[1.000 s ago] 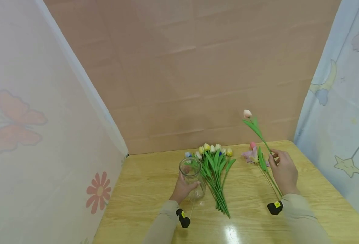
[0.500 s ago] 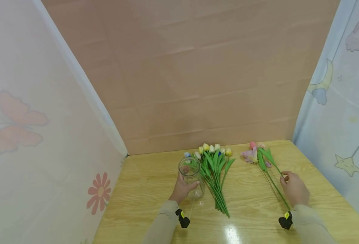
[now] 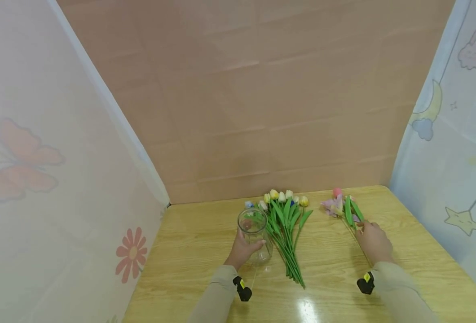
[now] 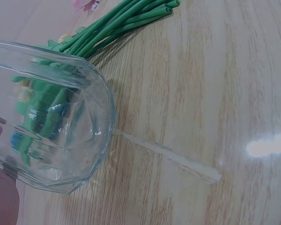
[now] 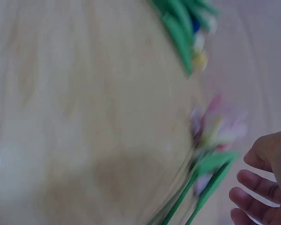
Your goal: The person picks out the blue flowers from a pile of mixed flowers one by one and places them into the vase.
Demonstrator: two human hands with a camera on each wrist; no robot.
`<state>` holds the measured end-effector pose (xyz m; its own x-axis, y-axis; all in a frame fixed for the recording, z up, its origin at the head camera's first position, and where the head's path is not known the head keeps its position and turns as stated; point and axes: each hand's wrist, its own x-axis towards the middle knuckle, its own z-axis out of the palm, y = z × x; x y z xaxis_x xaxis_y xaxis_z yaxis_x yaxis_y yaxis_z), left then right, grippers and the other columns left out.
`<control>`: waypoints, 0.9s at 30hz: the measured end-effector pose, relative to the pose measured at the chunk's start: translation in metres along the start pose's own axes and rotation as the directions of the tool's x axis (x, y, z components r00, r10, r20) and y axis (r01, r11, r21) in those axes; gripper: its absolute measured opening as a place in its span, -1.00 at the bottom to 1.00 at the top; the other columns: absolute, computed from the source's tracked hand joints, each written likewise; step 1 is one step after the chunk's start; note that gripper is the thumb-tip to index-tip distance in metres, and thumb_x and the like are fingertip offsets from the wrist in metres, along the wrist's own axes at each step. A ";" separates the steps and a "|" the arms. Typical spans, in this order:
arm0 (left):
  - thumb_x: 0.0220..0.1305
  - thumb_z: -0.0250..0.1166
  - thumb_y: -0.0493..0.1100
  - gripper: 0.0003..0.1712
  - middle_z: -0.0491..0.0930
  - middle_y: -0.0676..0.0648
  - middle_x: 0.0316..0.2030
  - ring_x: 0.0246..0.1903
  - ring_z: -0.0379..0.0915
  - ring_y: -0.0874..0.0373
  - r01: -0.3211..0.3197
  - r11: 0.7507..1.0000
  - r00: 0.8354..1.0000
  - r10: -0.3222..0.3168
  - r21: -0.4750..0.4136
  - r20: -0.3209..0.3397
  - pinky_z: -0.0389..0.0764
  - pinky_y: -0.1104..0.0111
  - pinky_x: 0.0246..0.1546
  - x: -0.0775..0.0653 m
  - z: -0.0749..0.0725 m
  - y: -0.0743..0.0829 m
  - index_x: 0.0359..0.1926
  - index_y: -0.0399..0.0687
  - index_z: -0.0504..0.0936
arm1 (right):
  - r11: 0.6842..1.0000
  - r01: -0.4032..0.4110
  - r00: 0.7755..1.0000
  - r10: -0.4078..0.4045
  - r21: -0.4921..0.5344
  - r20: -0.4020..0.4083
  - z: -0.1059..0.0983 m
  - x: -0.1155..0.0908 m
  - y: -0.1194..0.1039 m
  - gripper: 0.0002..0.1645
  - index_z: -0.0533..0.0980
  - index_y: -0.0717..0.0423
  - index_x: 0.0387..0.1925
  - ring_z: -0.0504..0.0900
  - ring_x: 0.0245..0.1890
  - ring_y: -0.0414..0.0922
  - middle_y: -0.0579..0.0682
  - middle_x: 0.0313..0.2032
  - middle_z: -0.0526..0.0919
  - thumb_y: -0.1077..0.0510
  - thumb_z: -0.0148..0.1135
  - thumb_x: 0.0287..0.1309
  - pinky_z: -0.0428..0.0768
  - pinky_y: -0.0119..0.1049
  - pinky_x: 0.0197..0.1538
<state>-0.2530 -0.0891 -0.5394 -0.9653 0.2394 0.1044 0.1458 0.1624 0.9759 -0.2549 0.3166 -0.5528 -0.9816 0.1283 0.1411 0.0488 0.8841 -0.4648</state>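
My left hand [image 3: 243, 249] grips a clear glass vase [image 3: 262, 254] around its side; the left wrist view shows the vase [image 4: 79, 136] tilted, with flowers visible through the glass. My right hand [image 3: 374, 242] is over the small group of artificial flowers at the right. In the right wrist view its curved fingers [image 5: 255, 202] stand apart from the green tulip stems [image 5: 181, 201], with nothing between them. That group has a pink-purple lily [image 3: 333, 206], a pink tulip [image 3: 337, 192] and a pale tulip partly behind green leaves [image 3: 357, 210].
A bunch of yellow, white and blue artificial tulips [image 3: 288, 233] lies beside the vase, stems toward me. A thin pale strip [image 4: 173, 157] runs along the wooden table [image 3: 197, 251] from the vase. Curtains [image 3: 444, 188] and a brown backdrop [image 3: 262, 112] enclose the table.
My right hand lowered a pale tulip onto the flowers at the right and let it go, then moved left and away from me. My left hand and the vase stayed in place.
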 end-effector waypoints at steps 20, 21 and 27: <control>-0.02 0.39 0.10 -0.06 0.10 0.09 0.26 0.26 -0.09 0.12 -0.039 0.999 0.999 0.039 0.011 -0.026 0.07 -0.16 0.17 0.017 0.005 -0.035 0.30 0.36 0.01 | 0.933 0.359 0.923 -0.360 0.031 0.134 0.085 -0.007 -0.148 -0.89 0.47 0.07 -0.28 0.30 -0.69 -0.26 -0.15 -0.55 0.43 0.23 0.13 0.10 0.37 -0.30 -0.68; 0.00 0.39 0.07 -0.06 0.10 0.09 0.27 0.26 -0.10 0.11 -0.048 0.999 0.998 0.048 0.011 -0.029 0.07 -0.18 0.17 0.018 0.005 -0.038 0.30 0.35 -0.01 | 0.933 0.358 0.922 -0.358 0.023 0.151 0.089 -0.008 -0.149 -0.90 0.47 0.06 -0.29 0.32 -0.67 -0.24 -0.14 -0.55 0.44 0.23 0.15 0.09 0.39 -0.29 -0.67; 0.02 0.39 -0.01 -0.01 0.05 0.08 0.29 0.28 -0.14 0.07 -0.047 0.999 0.998 0.048 0.013 -0.037 0.05 -0.19 0.16 0.017 0.005 -0.044 0.33 0.36 -0.08 | 0.922 0.386 0.911 -0.375 -0.038 0.172 0.109 -0.014 -0.147 -0.90 0.42 0.01 -0.45 0.39 -0.63 -0.21 -0.08 -0.56 0.45 0.23 0.19 0.04 0.44 -0.23 -0.64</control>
<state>-0.2746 -0.0876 -0.5819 -0.9645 0.2117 0.1579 0.1942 0.1632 0.9673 -0.2685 0.1358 -0.5812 -0.9443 -0.2918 0.1523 -0.3273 0.8815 -0.3404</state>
